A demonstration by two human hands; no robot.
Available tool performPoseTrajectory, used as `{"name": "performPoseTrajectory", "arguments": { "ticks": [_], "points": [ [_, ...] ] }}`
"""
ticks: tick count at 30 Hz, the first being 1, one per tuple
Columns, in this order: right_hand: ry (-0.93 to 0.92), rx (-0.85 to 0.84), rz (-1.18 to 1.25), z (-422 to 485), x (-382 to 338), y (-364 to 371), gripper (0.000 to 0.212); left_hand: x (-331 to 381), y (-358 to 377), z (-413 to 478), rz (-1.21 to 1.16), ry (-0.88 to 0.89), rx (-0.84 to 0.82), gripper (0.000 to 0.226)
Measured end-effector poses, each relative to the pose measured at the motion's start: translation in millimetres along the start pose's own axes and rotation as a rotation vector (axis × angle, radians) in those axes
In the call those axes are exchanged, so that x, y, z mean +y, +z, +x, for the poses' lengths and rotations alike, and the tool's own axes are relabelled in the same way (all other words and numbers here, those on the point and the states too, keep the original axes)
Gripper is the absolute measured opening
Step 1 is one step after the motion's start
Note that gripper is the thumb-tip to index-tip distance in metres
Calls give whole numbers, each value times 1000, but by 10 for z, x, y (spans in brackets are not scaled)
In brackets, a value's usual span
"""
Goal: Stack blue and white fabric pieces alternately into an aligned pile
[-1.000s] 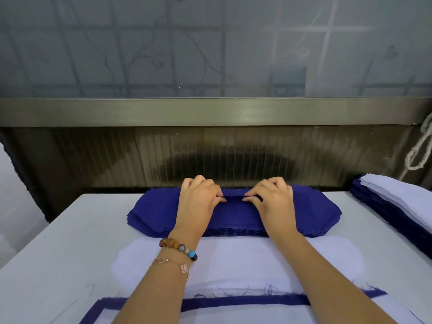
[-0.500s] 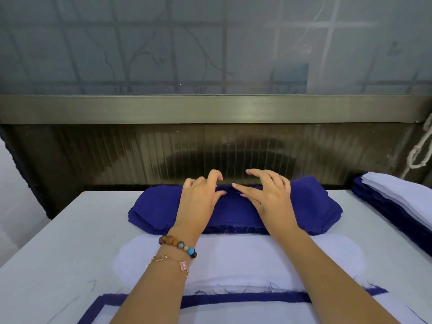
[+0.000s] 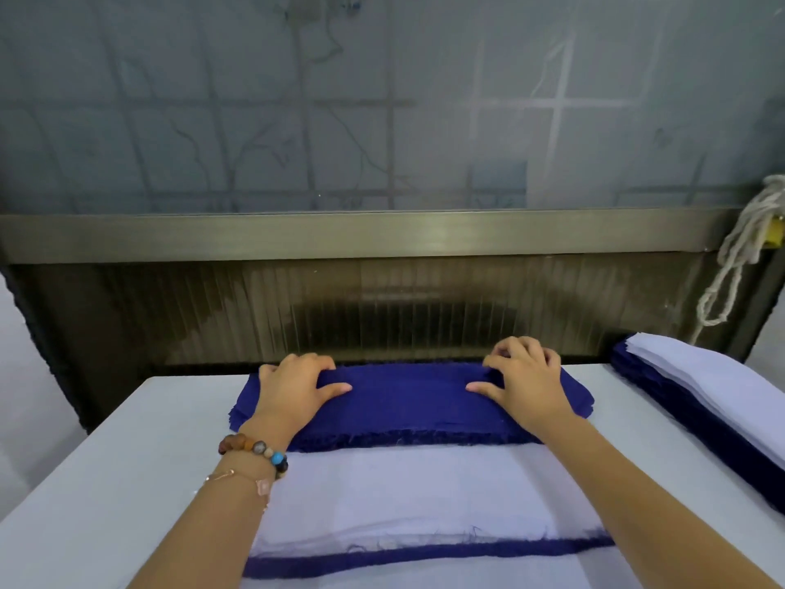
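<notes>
Left hand: the left hand (image 3: 297, 388) is down on the left part of the blue pile (image 3: 408, 406), fingers curled over its far edge, thumb flat on top pointing inward. It is grasping the cloth.
Right hand: the right hand (image 3: 526, 384) mirrors it on the right part, fingers arched and hooked at the far edge, thumb stretched inward. It is gripping the cloth too.
Gap: the hands are well apart, with bare blue cloth between the thumbs.
Blue pile: it lies across the far side of the counter (image 3: 127, 461), its near edge frayed.
White piece: the white piece (image 3: 403, 495) lies flat just in front, meeting the pile's near edge, and a blue strip (image 3: 424, 554) shows beneath it.
Side stack: the side stack (image 3: 713, 388), white layers over blue, sits at the counter's right edge.
Wrist: a beaded bracelet (image 3: 255, 448) is on the left.
</notes>
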State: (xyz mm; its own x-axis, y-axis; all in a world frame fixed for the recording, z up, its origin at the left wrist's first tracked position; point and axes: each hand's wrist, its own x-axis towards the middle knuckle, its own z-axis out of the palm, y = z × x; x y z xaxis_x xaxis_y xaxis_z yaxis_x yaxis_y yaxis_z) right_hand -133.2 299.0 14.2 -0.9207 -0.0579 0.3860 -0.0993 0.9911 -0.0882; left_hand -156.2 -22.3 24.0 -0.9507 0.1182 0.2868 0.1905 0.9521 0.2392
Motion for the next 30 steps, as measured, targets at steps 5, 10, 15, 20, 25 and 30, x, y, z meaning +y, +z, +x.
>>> {"name": "performPoseTrajectory", "arguments": {
  "ticks": [5,10,15,20,25,30],
  "points": [
    [310,-155,42,-40,521,-155,52,-358,-146,-54,-37,-116,29,13],
    [551,-143,122,-90,594,-215,30,-521,-140,-106,-275,-257,79,15],
    [431,149,125,-170,469,-313,15,-567,-253,-249,-498,-306,281,11],
    [450,153,592,-216,519,-672,22,-484,-696,-416,-709,-282,406,10],
    [461,228,811,-401,528,-1048,13,-297,-1172,-652,-804,-256,408,6],
    [452,148,829,-778,571,-1343,19,-259,-1349,-1072,-802,-272,397,9]
  ]
}}
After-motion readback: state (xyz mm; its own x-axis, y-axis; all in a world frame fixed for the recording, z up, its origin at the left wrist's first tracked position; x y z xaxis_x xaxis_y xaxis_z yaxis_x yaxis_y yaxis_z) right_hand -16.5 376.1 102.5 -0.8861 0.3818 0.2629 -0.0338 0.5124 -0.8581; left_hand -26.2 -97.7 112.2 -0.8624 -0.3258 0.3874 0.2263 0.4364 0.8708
